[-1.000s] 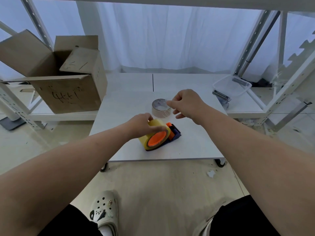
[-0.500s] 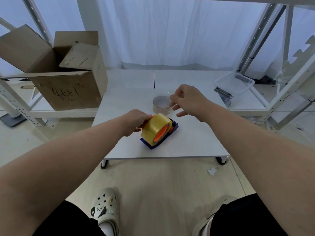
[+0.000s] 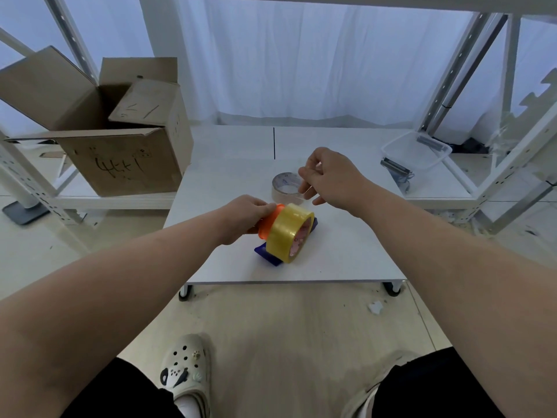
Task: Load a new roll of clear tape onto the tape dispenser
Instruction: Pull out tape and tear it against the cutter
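Progress at this moment: the yellowish tape roll point(image 3: 288, 233) sits on the orange hub point(image 3: 269, 222) of the tape dispenser point(image 3: 268, 257), so mounting appears largely done. Whether the roll is pushed fully home on the hub cannot be told, since part of the hub shows beside it.

Position of parts:
- The dispenser rests near the middle of the white worktop point(image 3: 346, 260), with its blue base touching the surface.
- A second roll point(image 3: 285, 186), nearly used up, lies flat on the worktop just behind the dispenser.
- An open cardboard box point(image 3: 120, 158) and a clear plastic tray point(image 3: 417, 152) stand on the side shelves, well apart from the work.

Hands:
- The left hand point(image 3: 245, 217) grasps the orange hub side of the dispenser, fingers wrapped around it to steady it.
- The right hand point(image 3: 330, 179) is raised above the used roll, thumb and forefinger pinched together. A clear strip may be held between them, but it is too faint to confirm; what they grip cannot be told.

Remaining steps, as a judgement: seat the roll fully, draw the free end forward, feed it through the front of the dispenser and over the cutting edge. Expect the loose end to cling to fingers or fold back on itself.
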A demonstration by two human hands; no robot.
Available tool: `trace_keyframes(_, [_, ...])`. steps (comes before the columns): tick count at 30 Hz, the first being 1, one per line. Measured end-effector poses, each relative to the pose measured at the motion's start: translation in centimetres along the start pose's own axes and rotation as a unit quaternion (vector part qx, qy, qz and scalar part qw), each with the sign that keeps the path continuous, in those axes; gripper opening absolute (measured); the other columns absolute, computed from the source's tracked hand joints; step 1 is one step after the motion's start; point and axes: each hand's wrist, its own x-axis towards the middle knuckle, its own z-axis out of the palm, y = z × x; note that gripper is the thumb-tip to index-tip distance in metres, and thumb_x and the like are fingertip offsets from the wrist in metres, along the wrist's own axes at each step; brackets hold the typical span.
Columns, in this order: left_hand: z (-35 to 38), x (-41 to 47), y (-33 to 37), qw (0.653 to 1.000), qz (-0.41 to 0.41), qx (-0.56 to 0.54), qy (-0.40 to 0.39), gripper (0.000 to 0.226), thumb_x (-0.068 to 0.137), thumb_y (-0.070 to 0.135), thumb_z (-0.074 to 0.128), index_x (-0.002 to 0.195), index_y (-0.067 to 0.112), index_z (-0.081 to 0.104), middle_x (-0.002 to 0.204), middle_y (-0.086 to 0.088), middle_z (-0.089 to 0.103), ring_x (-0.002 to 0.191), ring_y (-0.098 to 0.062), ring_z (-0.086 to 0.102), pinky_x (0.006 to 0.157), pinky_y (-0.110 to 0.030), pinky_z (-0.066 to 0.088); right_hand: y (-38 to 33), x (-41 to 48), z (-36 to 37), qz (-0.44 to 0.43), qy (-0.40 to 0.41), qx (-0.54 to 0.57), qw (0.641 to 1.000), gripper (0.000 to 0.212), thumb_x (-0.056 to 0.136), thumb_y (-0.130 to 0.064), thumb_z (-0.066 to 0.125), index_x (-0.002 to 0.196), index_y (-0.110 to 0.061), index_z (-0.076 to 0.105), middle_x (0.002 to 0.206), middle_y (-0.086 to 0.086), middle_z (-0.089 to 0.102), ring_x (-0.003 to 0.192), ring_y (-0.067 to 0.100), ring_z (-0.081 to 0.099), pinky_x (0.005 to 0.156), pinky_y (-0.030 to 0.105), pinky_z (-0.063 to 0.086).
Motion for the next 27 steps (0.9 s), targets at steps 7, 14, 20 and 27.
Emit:
trace_keyframes(7, [0.5,0.4,-0.4,0.992,0.029,0.076,0.097,0.026,0.098,0.016,0.046,0.113,-0.001,0.057,0.106,-0.016,0.054,0.09,-0.028,0.053,0.086,-0.039,0.053,0.2,-0.4,-1.0,-0.012,-0.002,-0.023,1.0,0.011,0.098,-0.017,0.048,0.098,-0.006,0.046,0.083,0.013,0.069,0.065,0.018,0.064,0.063,0.031,0.055])
trace_keyframes(14, [0.3,0.8,0.2,0.976,0.051,0.113,0.181,0.031,0.101,0.019,0.037,0.121,0.002,0.051,0.118,-0.015,0.051,0.095,-0.026,0.045,0.076,-0.036,0.043,0.8,-1.3,-2.8,-0.046,-0.036,-0.025,0.998,0.009,0.098,-0.017,0.048,0.092,-0.012,0.045,0.083,0.01,0.07,0.07,0.019,0.065,0.066,0.03,0.055])
trace_keyframes(20, [-1.2,1.2,1.2,0.976,0.078,0.094,0.181,0.031,0.101,0.022,0.039,0.122,0.004,0.052,0.118,-0.014,0.051,0.096,-0.025,0.044,0.074,-0.034,0.039,-0.1,-1.9,-3.7,-0.095,-0.127,-0.064,0.985,0.011,0.097,-0.022,0.05,0.087,-0.019,0.046,0.087,0.001,0.074,0.102,0.022,0.061,0.092,0.037,0.045])
trace_keyframes(27, [-2.0,0.8,1.9,0.988,0.11,0.052,0.098,0.017,0.096,0.023,0.051,0.091,0.012,0.063,0.093,-0.012,0.058,0.084,-0.027,0.049,0.073,-0.036,0.044,-3.3,-2.4,-3.0,-0.152,-0.22,-0.043,0.963,0.011,0.097,-0.023,0.051,0.09,-0.015,0.049,0.086,0.004,0.075,0.078,0.022,0.057,0.072,0.028,0.044])
